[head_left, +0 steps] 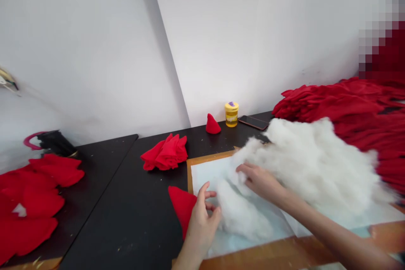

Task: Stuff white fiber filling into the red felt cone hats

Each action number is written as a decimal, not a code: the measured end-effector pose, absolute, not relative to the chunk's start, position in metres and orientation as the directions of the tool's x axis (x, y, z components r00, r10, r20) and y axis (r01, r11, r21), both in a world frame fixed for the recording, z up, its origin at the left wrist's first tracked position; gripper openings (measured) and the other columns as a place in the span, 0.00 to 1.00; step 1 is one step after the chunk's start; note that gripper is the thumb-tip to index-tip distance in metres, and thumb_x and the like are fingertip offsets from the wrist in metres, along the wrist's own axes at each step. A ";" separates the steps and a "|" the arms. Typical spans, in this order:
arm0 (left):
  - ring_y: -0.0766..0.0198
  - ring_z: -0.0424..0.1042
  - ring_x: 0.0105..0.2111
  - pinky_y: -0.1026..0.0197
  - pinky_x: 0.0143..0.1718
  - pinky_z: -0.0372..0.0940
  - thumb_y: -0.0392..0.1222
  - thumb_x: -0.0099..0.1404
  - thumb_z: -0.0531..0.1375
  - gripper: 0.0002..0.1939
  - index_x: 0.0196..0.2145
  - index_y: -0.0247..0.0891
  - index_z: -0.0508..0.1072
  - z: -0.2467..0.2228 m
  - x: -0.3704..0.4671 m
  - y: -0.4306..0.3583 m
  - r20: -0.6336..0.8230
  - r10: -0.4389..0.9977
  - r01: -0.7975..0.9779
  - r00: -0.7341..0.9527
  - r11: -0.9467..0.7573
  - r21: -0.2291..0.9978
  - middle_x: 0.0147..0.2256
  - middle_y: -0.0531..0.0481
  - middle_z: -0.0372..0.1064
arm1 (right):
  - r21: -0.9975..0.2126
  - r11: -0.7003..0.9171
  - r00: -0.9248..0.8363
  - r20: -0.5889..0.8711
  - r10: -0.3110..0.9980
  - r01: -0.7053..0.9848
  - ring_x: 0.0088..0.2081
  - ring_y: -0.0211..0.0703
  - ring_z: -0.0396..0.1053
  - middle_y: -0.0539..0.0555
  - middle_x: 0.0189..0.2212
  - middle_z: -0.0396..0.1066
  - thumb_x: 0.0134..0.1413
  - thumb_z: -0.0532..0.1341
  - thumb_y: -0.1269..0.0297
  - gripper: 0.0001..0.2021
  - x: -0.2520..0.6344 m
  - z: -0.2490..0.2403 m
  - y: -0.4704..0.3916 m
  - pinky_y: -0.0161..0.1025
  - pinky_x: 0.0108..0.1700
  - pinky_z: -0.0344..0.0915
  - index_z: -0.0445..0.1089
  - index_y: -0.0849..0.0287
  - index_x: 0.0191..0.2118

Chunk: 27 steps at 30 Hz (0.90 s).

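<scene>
My left hand (204, 217) has its fingers curved and apart, beside the left end of a long clump of white fibre stuffing (243, 215) on the white sheet. Partly hidden behind that hand is a red pointed fabric piece (182, 204). My right hand (257, 180) is reaching in from the right, fingers closed on a loose tuft of stuffing (236, 168) above the long clump. This tuft runs into the big heap of white stuffing (319, 164) to the right.
Red fabric pieces lie in a bunch (166, 152), at far left (34, 198) and in a large pile (344, 105) at right. A red cone (213, 125), a yellow-lidded jar (231, 114) and a phone (253, 122) are by the wall. A black object (57, 143) sits back left.
</scene>
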<state>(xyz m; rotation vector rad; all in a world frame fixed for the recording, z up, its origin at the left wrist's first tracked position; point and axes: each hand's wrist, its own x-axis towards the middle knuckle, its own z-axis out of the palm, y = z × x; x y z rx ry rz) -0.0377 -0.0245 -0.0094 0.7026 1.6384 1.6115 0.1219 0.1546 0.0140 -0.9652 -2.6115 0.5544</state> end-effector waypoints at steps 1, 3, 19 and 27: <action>0.64 0.67 0.30 0.64 0.29 0.60 0.30 0.52 0.68 0.34 0.57 0.39 0.68 -0.008 -0.039 -0.028 -0.120 0.806 -0.083 -0.580 0.087 0.993 0.46 0.43 0.72 | -0.446 0.703 -0.723 0.161 0.672 0.554 0.46 0.52 0.75 0.57 0.46 0.76 0.49 0.52 0.82 0.23 0.124 0.017 0.152 0.43 0.45 0.70 0.74 0.57 0.47; 0.62 0.68 0.32 0.64 0.30 0.61 0.32 0.53 0.68 0.31 0.55 0.38 0.69 -0.004 -0.040 -0.033 -0.116 0.817 -0.024 -0.565 0.124 0.992 0.44 0.43 0.73 | -0.421 0.722 -0.722 0.197 0.663 0.549 0.51 0.54 0.72 0.59 0.50 0.74 0.50 0.50 0.82 0.25 0.131 0.022 0.143 0.46 0.47 0.70 0.73 0.58 0.49; 0.59 0.72 0.35 0.64 0.38 0.68 0.23 0.47 0.61 0.36 0.54 0.43 0.74 0.010 -0.022 -0.023 -0.217 0.771 -0.208 -0.599 0.111 0.972 0.37 0.49 0.72 | -0.684 0.574 -0.722 0.100 0.684 0.449 0.44 0.50 0.77 0.56 0.43 0.77 0.43 0.52 0.79 0.35 0.138 -0.010 0.109 0.45 0.46 0.71 0.57 0.57 0.60; 0.53 0.72 0.47 0.62 0.42 0.69 0.25 0.49 0.63 0.42 0.62 0.43 0.67 0.021 -0.026 -0.020 -0.028 0.883 0.094 -0.469 0.082 0.992 0.55 0.41 0.69 | -0.701 0.656 -0.813 0.190 0.550 0.280 0.50 0.49 0.73 0.57 0.50 0.74 0.43 0.52 0.80 0.30 0.149 -0.001 0.120 0.45 0.52 0.69 0.64 0.56 0.55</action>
